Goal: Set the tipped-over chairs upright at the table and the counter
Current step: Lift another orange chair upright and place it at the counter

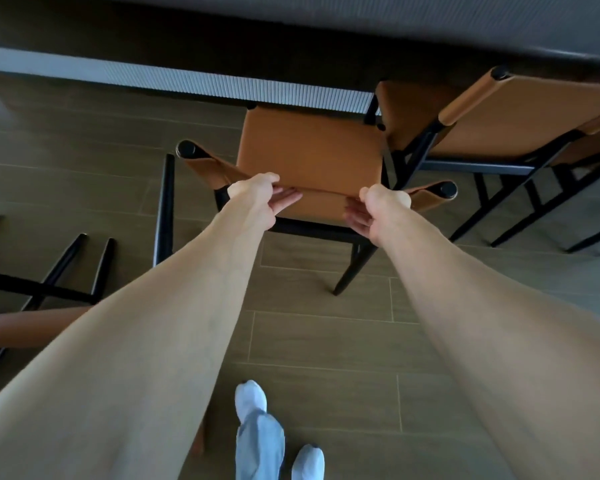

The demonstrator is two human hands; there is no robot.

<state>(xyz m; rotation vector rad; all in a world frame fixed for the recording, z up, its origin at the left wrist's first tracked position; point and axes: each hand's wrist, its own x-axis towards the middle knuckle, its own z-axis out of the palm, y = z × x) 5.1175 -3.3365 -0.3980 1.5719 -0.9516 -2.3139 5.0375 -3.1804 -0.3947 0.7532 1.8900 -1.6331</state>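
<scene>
A tan leather chair point(312, 150) with black legs stands in front of me, its seat facing the dark table point(326, 36). My left hand point(260, 199) and my right hand point(374, 209) both grip the top edge of its backrest, one near each end. On the floor at the left lies a tipped-over chair point(49, 292), its black legs pointing away from me and its tan seat near my left arm. A third tan chair point(516, 123) stands at the table on the right.
The floor is brown wood-look tile. A white ribbed base point(187, 81) runs under the table. My feet in white socks point(253, 400) stand on the tiles behind the held chair. Legs of the right-hand chair spread out close beside it.
</scene>
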